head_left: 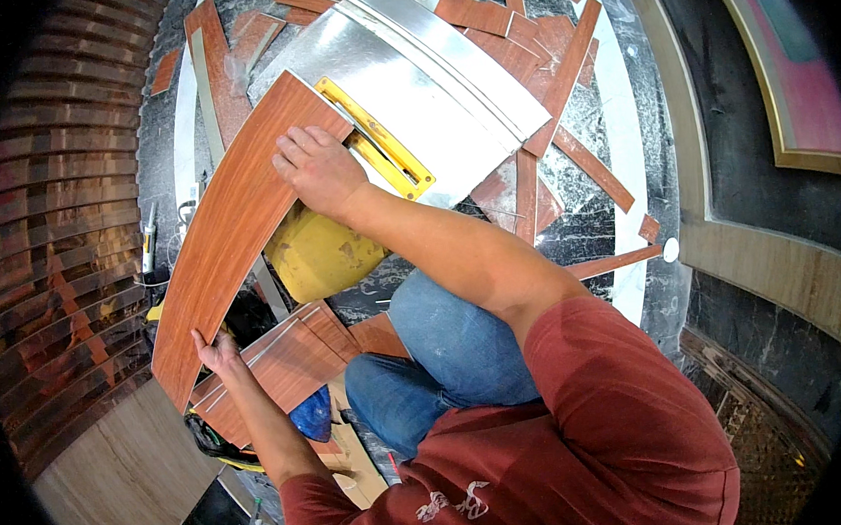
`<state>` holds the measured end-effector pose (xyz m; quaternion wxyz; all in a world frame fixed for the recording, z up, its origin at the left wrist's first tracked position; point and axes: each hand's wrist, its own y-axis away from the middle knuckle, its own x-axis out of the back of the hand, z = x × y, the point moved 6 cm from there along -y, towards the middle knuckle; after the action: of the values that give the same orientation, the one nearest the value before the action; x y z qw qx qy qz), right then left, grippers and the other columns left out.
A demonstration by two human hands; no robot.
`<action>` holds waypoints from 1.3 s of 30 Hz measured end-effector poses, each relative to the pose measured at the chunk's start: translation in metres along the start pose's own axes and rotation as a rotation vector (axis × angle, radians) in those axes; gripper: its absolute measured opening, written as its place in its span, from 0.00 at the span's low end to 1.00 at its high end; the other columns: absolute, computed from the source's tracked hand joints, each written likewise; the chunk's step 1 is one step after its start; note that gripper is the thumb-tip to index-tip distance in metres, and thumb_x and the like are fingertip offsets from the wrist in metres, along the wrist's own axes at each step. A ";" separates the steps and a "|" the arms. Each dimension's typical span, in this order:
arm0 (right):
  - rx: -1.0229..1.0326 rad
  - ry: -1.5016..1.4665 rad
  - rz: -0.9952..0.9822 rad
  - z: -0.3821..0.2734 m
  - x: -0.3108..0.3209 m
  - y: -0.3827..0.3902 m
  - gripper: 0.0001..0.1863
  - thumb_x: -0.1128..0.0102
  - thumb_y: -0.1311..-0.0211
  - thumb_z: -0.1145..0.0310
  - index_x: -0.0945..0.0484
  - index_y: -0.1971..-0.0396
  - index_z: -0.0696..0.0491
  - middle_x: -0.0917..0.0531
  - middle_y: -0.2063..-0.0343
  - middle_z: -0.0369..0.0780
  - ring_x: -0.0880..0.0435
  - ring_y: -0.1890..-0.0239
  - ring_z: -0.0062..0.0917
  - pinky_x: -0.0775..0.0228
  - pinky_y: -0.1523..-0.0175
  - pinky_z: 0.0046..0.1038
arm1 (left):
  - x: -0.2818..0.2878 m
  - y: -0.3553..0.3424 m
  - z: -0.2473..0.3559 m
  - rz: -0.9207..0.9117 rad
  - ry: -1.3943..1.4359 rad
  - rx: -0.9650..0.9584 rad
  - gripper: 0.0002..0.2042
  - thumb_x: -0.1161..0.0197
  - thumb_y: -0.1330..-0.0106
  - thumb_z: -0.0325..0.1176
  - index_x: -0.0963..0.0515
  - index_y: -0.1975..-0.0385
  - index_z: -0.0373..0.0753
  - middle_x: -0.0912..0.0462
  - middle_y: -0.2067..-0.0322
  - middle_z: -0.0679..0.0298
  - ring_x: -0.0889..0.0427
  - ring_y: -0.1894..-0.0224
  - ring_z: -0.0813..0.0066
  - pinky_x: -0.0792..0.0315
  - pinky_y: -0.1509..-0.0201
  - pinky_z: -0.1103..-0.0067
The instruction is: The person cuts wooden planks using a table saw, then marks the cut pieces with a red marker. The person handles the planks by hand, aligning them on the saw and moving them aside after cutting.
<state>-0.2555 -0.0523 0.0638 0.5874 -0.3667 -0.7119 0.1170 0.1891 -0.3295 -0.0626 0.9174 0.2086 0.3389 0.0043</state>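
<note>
A long reddish-brown wood-grain floor plank (223, 211) slants across the left side, tilted and raised over the things below. My left hand (218, 351) grips its near end at the right edge, most of the fingers hidden underneath. My right hand (319, 173) is closed over the right edge toward the far end, fingers curled on the top face. Just beyond that hand, a yellow bar-shaped tool (406, 159) with a long slot lies on a shiny silver sheet (411, 82). Partly under the plank and my right forearm is a scuffed yellow rounded object (320, 253), its kind unclear.
Cut plank pieces (568, 74) are scattered on the dusty dark floor at the far right. More planks (293, 364) lie stacked by my knees, near a blue plastic bundle (312, 415). A sealant tube (149, 241) stands by the ribbed brown wall (58, 234) at left.
</note>
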 end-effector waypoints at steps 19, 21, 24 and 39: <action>0.027 0.002 0.031 -0.002 0.011 0.005 0.16 0.47 0.45 0.68 0.20 0.57 0.56 0.21 0.50 0.44 0.26 0.43 0.37 0.38 0.36 0.36 | -0.003 0.012 -0.003 0.002 0.009 -0.002 0.18 0.45 0.29 0.33 0.31 0.45 0.28 0.25 0.44 0.48 0.25 0.43 0.55 0.29 0.37 0.61; 0.042 -0.010 0.028 -0.002 0.009 0.005 0.18 0.48 0.44 0.67 0.20 0.56 0.59 0.21 0.49 0.46 0.27 0.43 0.39 0.41 0.36 0.37 | -0.005 0.015 -0.003 0.015 0.001 -0.018 0.18 0.45 0.29 0.33 0.30 0.45 0.28 0.25 0.44 0.49 0.25 0.42 0.56 0.30 0.36 0.62; 0.040 0.000 0.041 -0.002 0.012 0.005 0.17 0.47 0.45 0.68 0.20 0.57 0.58 0.21 0.50 0.45 0.27 0.43 0.38 0.39 0.36 0.37 | -0.006 0.019 -0.003 0.030 0.013 -0.026 0.18 0.45 0.29 0.33 0.30 0.45 0.29 0.25 0.44 0.50 0.26 0.41 0.57 0.31 0.35 0.62; -0.006 -0.083 0.265 0.129 0.175 0.112 0.10 0.45 0.49 0.81 0.20 0.67 0.57 0.18 0.69 0.42 0.19 0.67 0.36 0.30 0.60 0.34 | 0.037 0.113 0.050 -0.003 0.161 -0.139 0.20 0.41 0.31 0.32 0.31 0.42 0.31 0.27 0.41 0.53 0.28 0.40 0.58 0.34 0.34 0.60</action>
<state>-0.3389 0.1758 0.0916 0.5357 -0.4542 -0.6812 0.2063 0.2641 -0.2397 -0.0080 0.8995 0.1431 0.4106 0.0429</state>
